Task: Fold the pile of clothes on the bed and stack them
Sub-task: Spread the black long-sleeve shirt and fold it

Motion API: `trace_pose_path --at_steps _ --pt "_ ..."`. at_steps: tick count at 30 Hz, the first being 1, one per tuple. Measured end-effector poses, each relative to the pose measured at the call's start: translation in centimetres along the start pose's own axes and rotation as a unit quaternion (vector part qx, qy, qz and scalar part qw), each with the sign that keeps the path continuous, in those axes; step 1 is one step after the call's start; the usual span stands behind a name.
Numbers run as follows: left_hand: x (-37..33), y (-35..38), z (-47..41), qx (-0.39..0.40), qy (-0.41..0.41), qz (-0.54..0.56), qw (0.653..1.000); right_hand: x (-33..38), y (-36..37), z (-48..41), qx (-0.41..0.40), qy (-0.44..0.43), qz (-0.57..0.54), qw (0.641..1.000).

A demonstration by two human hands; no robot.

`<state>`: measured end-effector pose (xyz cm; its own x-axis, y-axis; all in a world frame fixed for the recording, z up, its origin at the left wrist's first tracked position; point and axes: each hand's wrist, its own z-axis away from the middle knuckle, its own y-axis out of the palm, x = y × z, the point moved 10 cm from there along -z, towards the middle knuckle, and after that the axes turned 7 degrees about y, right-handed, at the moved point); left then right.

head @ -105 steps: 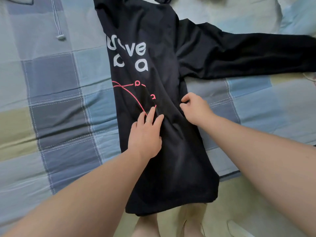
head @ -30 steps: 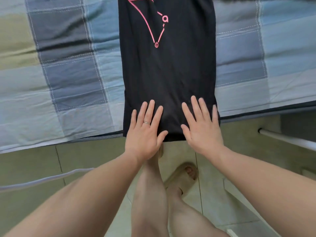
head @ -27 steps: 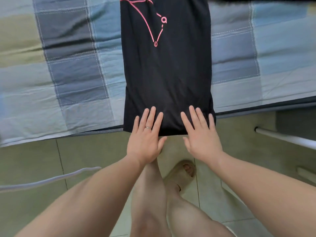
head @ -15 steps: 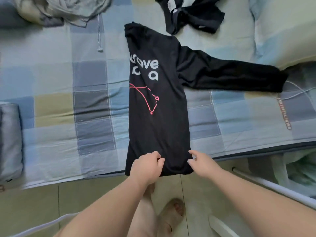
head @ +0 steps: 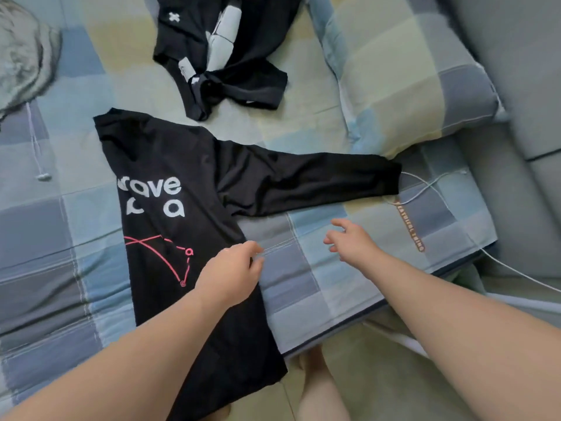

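Observation:
A black long-sleeved shirt [head: 170, 165] with white letters and a pink line drawing lies on the checked bed [head: 45, 238], its left half folded in. One sleeve stretches out to the right. Its hem hangs over the bed's front edge. My left hand [head: 230, 275] hovers over the shirt's right edge with relaxed fingers, holding nothing. My right hand [head: 352, 238] is above the bare sheet to the right, below the stretched sleeve, fingers loosely spread and empty.
A crumpled black and white garment [head: 224, 56] lies behind the shirt. A grey garment [head: 21, 56] with a drawstring is at the far left. A checked pillow [head: 394, 71] sits at the back right, with a white cable [head: 431, 183] beside it. My legs stand on the floor below.
Both hands have left the shirt's hem and moved up and to the right. The view has shifted right and further up the bed.

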<state>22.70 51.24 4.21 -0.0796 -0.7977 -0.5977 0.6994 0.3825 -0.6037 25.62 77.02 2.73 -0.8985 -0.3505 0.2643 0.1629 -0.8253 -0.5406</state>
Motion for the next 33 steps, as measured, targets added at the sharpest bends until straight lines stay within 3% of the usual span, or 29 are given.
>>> trace_pose_path --at_steps 11,18,22,26,29,33 --pt "-14.3 8.5 -18.7 0.007 0.022 0.017 1.0 -6.1 -13.1 -16.2 -0.044 0.078 -0.247 0.965" --pt "-22.9 11.4 -28.4 -0.044 0.084 0.01 0.995 -6.0 -15.2 -23.4 0.024 0.084 -0.436 0.895" --pt "-23.3 12.1 -30.9 -0.028 0.025 0.049 0.998 -4.5 -16.4 -24.4 0.07 0.093 -0.518 0.847" --pt "-23.3 11.5 -31.2 -0.04 -0.036 0.136 0.989 -3.3 -17.3 -24.8 0.065 0.054 -0.479 0.874" --pt "-22.4 11.6 -31.2 -0.041 -0.101 0.302 0.947 -2.6 -17.1 -24.1 0.055 0.035 -0.42 0.905" --pt "-21.9 11.6 -31.3 -0.026 -0.13 0.361 0.923 -2.0 -16.7 -23.7 0.075 0.043 -0.47 0.878"
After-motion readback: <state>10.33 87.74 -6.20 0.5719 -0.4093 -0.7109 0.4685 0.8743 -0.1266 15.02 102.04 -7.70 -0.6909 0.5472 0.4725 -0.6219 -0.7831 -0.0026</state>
